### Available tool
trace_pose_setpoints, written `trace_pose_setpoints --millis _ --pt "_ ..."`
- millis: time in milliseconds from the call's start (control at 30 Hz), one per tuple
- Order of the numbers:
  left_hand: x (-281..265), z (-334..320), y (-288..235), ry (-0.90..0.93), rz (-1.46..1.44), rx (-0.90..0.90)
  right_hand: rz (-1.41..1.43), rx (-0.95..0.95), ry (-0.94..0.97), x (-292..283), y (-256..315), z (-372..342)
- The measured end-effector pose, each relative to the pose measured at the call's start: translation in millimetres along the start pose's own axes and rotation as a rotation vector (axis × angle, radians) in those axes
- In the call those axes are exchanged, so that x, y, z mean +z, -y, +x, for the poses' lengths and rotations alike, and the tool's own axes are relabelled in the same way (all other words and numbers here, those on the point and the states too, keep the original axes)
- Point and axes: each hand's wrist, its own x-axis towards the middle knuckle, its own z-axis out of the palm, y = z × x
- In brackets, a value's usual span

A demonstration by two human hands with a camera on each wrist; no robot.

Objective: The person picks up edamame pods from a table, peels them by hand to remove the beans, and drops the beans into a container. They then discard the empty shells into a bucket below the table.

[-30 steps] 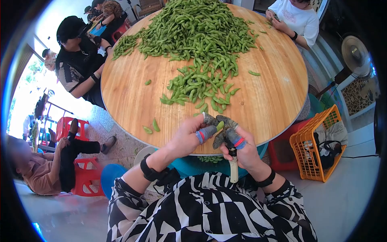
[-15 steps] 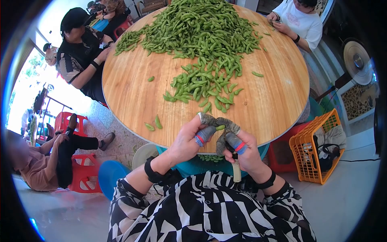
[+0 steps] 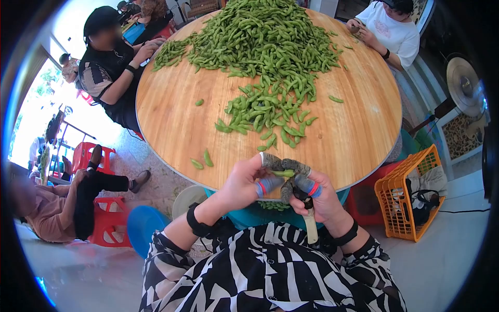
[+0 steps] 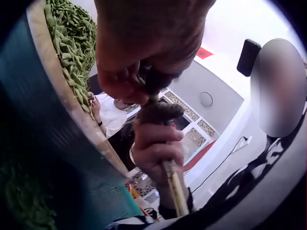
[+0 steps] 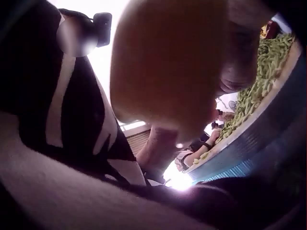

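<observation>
A bright room with a speckled floor point(image 3: 130, 156) holds the round pale-wood table point(image 3: 171, 125) I am watching, and a tall heap of slender green bean pods point(image 3: 265, 41) covers its far part, with a looser spill point(image 3: 270, 112) running toward the near edge. By my judgement that is nearly all the work left. Below that edge, a teal container point(image 3: 241, 217) has green pods point(image 3: 273, 206) in it; I take those as finished, though I can't count them. One single green pod point(image 3: 283, 173) is in progress between the hands, over the near edge: the left hand point(image 3: 239, 184) pinches it, and the right hand point(image 3: 322, 200) grasps a slim cream-handled tool point(image 3: 311, 229). Fingers hide its working end, so I can't tell whether this pod is cut yet.
</observation>
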Motion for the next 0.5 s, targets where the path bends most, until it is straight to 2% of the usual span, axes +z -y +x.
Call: trace_pose_setpoints --millis 33,67,133,167,233,267,333,367,433,500 --pt "1.0 -0.8 -1.0 0.005 0.239 0.219 0.016 0.030 0.031 -2.5 -1.4 -0.7" --pt "-0.7 -1.8 -2.4 0.004 0.237 0.215 0.018 0.034 0.029 -2.0 -2.8 -1.6" --pt "-9.9 -1.4 -8.3 0.037 0.817 0.516 0.058 0.060 0.014 0.4 -4.3 -0.1" --pt "-10.8 -3.9 -13.6 0.037 0.818 0.516 0.059 0.060 0.014 0.9 -5.0 0.3" --pt "-10.7 -8.5 -23.9 0.124 1.126 0.470 0.088 0.100 -0.022 1.3 -5.7 0.9" --pt "-12.7 -6.8 -20.9 0.123 1.127 0.470 0.088 0.100 -0.021 -1.4 -7.0 0.9" --pt "-17.6 -1.1 -12.7 0.143 0.795 0.470 0.224 0.156 0.116 -8.0 -10.8 0.3" --pt "-16.5 -1.8 -11.6 0.146 0.795 0.469 0.226 0.155 0.115 -6.3 -11.1 -0.2" --pt "-8.6 -2.4 -10.5 0.069 0.441 0.266 0.132 0.085 -0.022 2.7 -9.0 -1.3" --pt "0.2 -1.7 -8.6 0.020 0.475 0.315 0.047 0.026 -0.050 6.2 -8.3 -1.2"
